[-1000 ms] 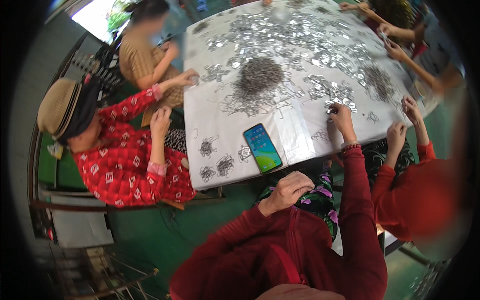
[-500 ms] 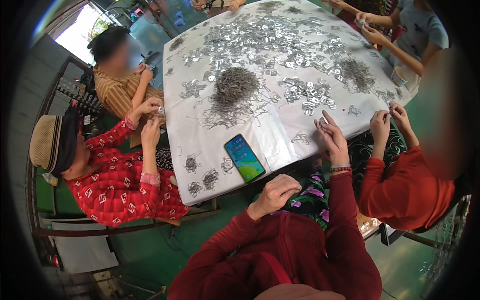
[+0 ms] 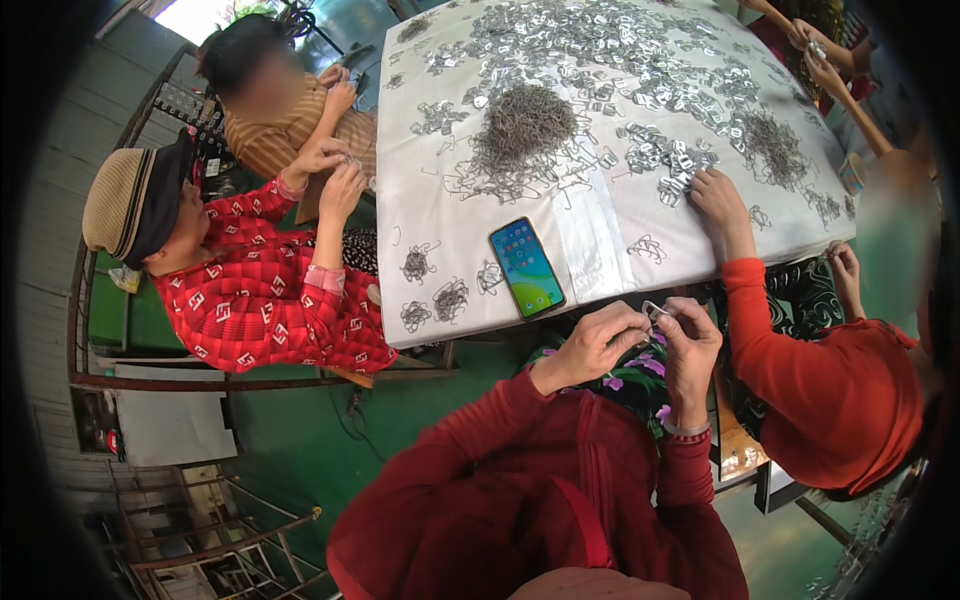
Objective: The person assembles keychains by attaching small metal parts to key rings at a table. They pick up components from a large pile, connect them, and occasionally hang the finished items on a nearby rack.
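Note:
My left hand (image 3: 600,342) is closed in a pinch just off the near table edge; what its fingertips hold is too small to make out. Facing it, my right hand (image 3: 690,345) grips a small metal clip (image 3: 653,309), a pale loop between thumb and fingers. The fingertips of both hands nearly meet at this piece, above my lap. On the table (image 3: 455,210) beyond lie a dense heap of thin bent wire hooks (image 3: 525,125) and a wide scatter of flat silvery metal clips (image 3: 665,160).
A phone (image 3: 527,268) with a lit screen lies near the front edge, beside small wire clusters (image 3: 450,299). At my right, a co-worker's hand (image 3: 720,200) reaches to the clips. Other people sit at the left side, and a paper cup (image 3: 852,173) stands far right.
My right hand has come back from over the table, bringing a metal clip to my left hand. My left hand has shifted right. The right-hand co-worker has reached onto the table.

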### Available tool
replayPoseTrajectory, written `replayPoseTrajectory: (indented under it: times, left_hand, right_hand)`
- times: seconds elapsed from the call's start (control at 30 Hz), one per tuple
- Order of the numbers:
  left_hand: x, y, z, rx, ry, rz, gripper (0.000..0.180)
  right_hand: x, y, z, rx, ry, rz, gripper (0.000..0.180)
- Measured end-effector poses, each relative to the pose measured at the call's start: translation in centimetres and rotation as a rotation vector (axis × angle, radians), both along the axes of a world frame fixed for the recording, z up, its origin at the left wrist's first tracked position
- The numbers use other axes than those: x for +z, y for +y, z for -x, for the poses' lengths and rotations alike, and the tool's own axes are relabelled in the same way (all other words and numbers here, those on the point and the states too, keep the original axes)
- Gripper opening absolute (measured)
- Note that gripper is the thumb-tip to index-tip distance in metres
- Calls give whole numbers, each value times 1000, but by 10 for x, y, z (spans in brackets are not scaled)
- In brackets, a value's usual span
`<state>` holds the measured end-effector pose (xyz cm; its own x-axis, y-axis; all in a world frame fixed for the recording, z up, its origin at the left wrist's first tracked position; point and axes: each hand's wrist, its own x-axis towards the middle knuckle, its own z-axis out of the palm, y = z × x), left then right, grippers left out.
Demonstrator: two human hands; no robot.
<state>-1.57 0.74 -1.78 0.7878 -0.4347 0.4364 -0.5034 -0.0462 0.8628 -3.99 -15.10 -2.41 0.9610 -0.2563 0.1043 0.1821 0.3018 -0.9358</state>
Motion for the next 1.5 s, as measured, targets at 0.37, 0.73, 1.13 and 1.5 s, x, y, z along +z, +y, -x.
replayPoseTrajectory:
  times: [0.37, 0.73, 1.13, 1.5]
  left_hand:
    - [1, -8, -6, 90, -37, -68, 11]
    - [-14, -5, -13, 142, -63, -62, 18]
    - [-63, 62, -221, 525, -205, -753, 12]
    - [11, 15, -119, 57, 403, -166, 13]
  right_hand:
    - [21, 3, 5, -77, 5, 89, 33]
    - [9, 3, -3, -20, 106, -141, 26]
    - [18, -13, -28, 72, 145, -74, 13]
    - [3, -22, -29, -3, 187, -31, 13]
